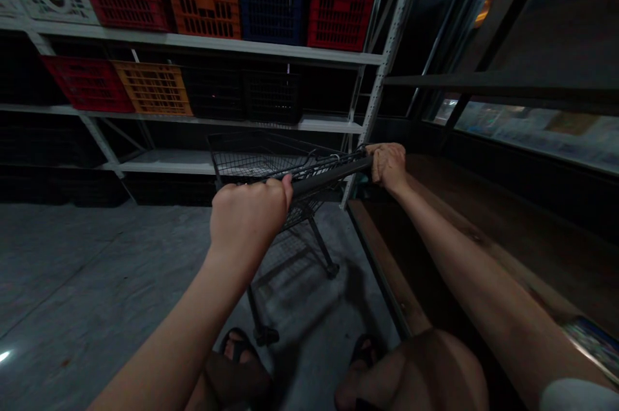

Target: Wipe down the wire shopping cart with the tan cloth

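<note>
A dark wire shopping cart (271, 162) stands in front of me, its handle (333, 177) slanting up to the right. My left hand (251, 204) is closed around the left part of that handle, thumb on the inner side. At the handle's right end, my right hand (393, 166) is closed on a crumpled tan cloth (378, 164) that looks like a rag or paper towel and presses against the bar. Dim light hides the fingertips of both hands. Two of the cart's wheels (265, 335) show near my sandalled feet.
A white metal rack (372, 101) spans the back, with red, orange (200, 1), blue and black plastic crates on its shelves. To my right runs a low wooden platform (382, 262) beside dark shelving. Grey concrete floor (97, 262) extends left.
</note>
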A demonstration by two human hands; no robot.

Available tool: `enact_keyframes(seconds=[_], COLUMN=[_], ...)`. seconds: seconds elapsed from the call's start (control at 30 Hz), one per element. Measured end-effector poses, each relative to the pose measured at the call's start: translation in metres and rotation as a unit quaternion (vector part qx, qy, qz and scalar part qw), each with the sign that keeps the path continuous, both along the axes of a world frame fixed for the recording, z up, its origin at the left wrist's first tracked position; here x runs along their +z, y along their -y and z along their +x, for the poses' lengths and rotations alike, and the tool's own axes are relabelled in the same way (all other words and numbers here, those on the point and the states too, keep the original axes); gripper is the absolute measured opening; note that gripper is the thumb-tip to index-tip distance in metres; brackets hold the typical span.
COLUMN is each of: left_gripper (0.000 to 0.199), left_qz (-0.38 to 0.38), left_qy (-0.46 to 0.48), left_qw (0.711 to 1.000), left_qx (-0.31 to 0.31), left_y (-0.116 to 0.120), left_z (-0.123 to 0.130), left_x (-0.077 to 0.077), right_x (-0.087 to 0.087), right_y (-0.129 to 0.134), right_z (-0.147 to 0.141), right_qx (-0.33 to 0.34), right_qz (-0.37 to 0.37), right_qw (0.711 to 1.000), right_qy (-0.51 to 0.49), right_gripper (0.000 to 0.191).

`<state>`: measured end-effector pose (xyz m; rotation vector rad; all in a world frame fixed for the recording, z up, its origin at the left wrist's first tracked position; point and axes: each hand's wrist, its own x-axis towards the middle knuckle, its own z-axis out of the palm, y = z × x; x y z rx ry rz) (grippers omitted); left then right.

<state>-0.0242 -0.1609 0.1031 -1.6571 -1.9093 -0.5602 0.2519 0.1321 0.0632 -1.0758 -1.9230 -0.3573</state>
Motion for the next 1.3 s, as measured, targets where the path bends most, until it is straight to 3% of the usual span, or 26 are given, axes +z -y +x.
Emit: enact_keyframes(seconds=[0.07,0.17,0.27,0.33,0.47,0.6,0.73,0.87,0.93,1.03,1.17,1.23,1.3], left_gripper=[0.064,0.064,0.062,0.062,0.061,0.071,0.066,0.05,0.048,0.049,0.047,0.042,0.038], left_qz=[-0.023,-0.051,-0.08,-0.109,-0.142,-0.079,-0.042,-0.005,0.007,-0.003,-0.018,-0.031,-0.038], left_qy=[0.013,0.027,0.028,0.033,0.071,0.183,0.262,0.197,0.198,0.221,0.224,0.23,0.246], left_qw=[1.0,0.998,0.995,0.989,0.968,0.934,0.897,0.894,0.89,0.898,0.914,0.913,0.906], left_qx=[0.003,-0.011,-0.054,-0.1,-0.193,-0.297,-0.352,-0.402,-0.41,-0.379,-0.337,-0.336,-0.342], left_y=[-0.003,-0.006,-0.003,0.002,0.006,-0.02,-0.067,-0.106,-0.117,-0.124,-0.117,-0.112,-0.108], left_z=[0.006,0.015,0.017,0.013,-0.006,-0.041,-0.061,-0.033,-0.013,0.008,0.017,0.021,0.024], left_x=[0.002,0.006,0.012,0.019,0.026,0.008,-0.02,-0.038,-0.044,-0.049,-0.049,-0.048,-0.047], right_x=[-0.011,-0.022,-0.023,-0.02,-0.012,-0.007,0.002,0.015,0.018,0.014,0.008,0.007,0.009], right_y=[0.024,0.081,0.141,0.168,0.181,0.157,0.111,0.088,0.099,0.14,0.194,0.207,0.21], right_z=[-0.031,-0.085,-0.127,-0.138,-0.129,-0.106,-0.078,-0.055,-0.053,-0.064,-0.091,-0.102,-0.105], right_qx=[0.022,0.084,0.153,0.185,0.245,0.263,0.244,0.208,0.198,0.152,-0.037,-0.115,-0.147], right_qz=[0.002,0.023,0.058,0.058,0.026,-0.002,-0.057,-0.118,-0.115,-0.054,0.061,0.091,0.108], right_qw=[1.0,0.996,0.986,0.979,0.966,0.962,0.966,0.969,0.972,0.987,0.997,0.987,0.977], right_qy=[-0.002,0.007,-0.032,-0.062,-0.073,-0.068,-0.058,-0.067,-0.052,-0.018,0.027,0.07,0.109], right_gripper=[0.043,0.034,0.035,0.037,0.035,0.039,0.041,0.038,0.036,0.035,0.031,0.027,0.025])
